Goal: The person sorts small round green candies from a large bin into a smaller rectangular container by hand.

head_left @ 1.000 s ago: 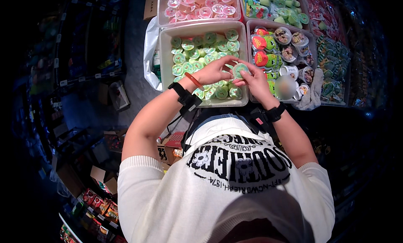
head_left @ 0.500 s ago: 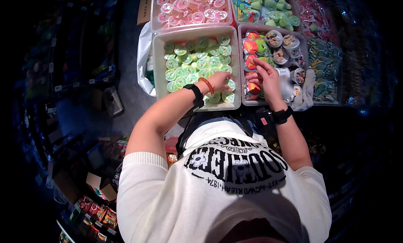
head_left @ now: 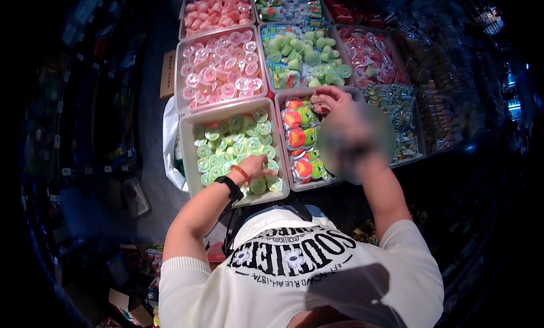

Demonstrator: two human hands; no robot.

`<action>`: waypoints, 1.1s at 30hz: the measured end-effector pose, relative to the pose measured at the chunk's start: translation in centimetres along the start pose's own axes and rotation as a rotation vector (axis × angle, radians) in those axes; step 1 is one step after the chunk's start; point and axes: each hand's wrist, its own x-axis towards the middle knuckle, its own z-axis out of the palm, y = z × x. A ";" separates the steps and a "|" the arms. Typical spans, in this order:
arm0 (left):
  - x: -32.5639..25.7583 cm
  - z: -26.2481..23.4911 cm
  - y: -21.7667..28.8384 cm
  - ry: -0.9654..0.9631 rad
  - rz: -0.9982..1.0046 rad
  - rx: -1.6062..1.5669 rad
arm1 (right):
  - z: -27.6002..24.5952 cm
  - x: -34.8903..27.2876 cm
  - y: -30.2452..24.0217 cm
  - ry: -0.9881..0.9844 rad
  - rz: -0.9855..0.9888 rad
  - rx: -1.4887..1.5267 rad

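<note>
Head view: a person in a white printed top leans over bins of small packaged sweets. The left hand (head_left: 258, 166), w/ a black watch and orange band at the wrist, rests in the near bin of green cups (head_left: 235, 144), fingers curled down among the cups; whether it grips one cannot be told. The right hand (head_left: 331, 99) is raised over the bin of red-and-green packs (head_left: 300, 138) just to the right, fingertips pinched on a small pale piece, too small to identify; the wrist below it is blurred. Beyond the left hand sits a bin of pink cups (head_left: 218, 73); beyond the right hand, a bin of pale green sweets (head_left: 303, 56), w/ more red and green packets farther right. A white bag (head_left: 170, 144) hangs outside the near bin, left of the left hand.

Risk, as a judgement: the pinch looks light, so the piece could slip into the wrong bin. The left forearm crosses the bin's front rim; a quick pull back could tip cups over the edge to the floor.
</note>
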 end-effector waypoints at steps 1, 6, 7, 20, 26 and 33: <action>0.1 -0.5 -0.1 0.001 -0.014 -0.011 | -1.5 2.2 -0.1 0.021 -0.049 -0.085; 1.1 -4.5 0.7 0.146 -0.044 -0.063 | -9.0 11.5 0.8 0.200 -0.188 -0.906; 1.0 -6.4 2.3 0.225 -0.059 -0.078 | -9.5 12.4 0.7 0.216 -0.127 -1.064; 21.7 -14.4 11.8 0.466 0.420 0.108 | -10.5 17.5 1.1 -0.019 -0.202 -1.643; 30.3 -12.9 15.3 0.329 0.361 0.556 | -12.7 21.4 7.6 0.170 -0.103 -1.780; 27.9 -13.3 17.2 0.323 0.061 0.475 | -10.0 17.7 1.0 -0.142 -0.084 -1.593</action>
